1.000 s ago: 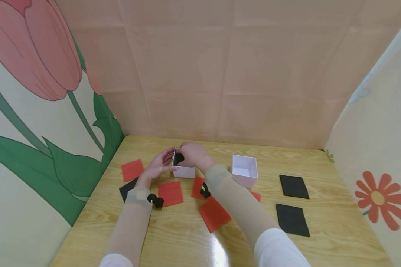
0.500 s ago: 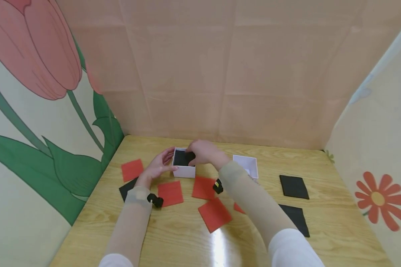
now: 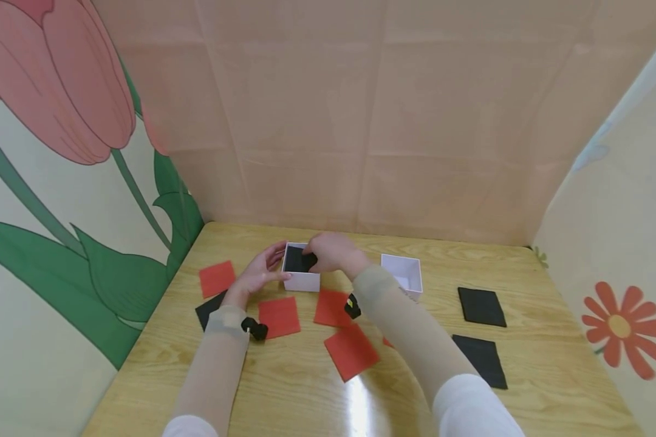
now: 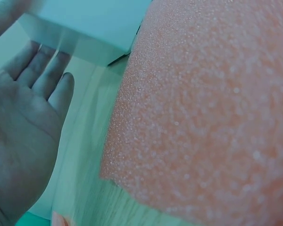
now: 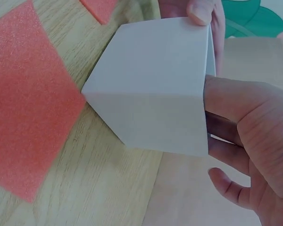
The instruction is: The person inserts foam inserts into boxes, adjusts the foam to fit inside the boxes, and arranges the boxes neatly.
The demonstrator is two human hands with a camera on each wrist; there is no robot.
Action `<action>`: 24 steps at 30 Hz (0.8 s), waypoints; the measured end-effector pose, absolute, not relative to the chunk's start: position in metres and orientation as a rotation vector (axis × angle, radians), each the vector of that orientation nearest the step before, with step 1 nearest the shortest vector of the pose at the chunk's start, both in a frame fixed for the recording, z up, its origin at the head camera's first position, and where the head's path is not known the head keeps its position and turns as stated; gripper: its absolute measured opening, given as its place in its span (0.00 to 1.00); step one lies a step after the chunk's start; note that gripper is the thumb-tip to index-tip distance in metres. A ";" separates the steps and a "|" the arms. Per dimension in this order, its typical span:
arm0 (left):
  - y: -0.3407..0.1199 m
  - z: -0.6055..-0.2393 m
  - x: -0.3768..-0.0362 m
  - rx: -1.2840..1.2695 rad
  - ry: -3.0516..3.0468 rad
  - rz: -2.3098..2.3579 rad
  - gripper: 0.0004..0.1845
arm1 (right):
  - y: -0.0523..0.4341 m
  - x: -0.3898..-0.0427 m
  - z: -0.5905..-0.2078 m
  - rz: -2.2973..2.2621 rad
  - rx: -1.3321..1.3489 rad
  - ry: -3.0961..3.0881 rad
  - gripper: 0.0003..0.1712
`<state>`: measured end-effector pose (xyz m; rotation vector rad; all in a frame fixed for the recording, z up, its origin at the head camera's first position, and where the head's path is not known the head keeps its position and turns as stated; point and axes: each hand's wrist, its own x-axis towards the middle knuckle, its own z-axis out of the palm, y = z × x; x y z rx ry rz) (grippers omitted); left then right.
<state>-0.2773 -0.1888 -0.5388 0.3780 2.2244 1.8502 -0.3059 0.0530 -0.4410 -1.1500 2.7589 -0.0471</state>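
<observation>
Foam squares (image 3: 279, 316) around white box (image 3: 302, 280)

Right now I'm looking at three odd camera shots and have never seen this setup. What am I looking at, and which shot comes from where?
No machine here: a person works with two bare hands at a wooden table. The wide picture comes from a camera on the head, looking down. The two close-ups come from small cameras strapped to each wrist.

On the table lie red foam squares, black foam pieces and two white open boxes. The left hand rests flat against the side of the nearer white box. The right hand reaches over its rim, fingers at a black foam piece inside; whether it grips the piece cannot be seen. The second white box stands apart to the right.

The left wrist view is mostly filled by a red square up close.
</observation>
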 end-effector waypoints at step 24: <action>-0.190 -0.540 -0.279 0.474 2.202 1.862 0.52 | 0.024 -0.306 -0.448 -0.225 -1.130 2.763 0.24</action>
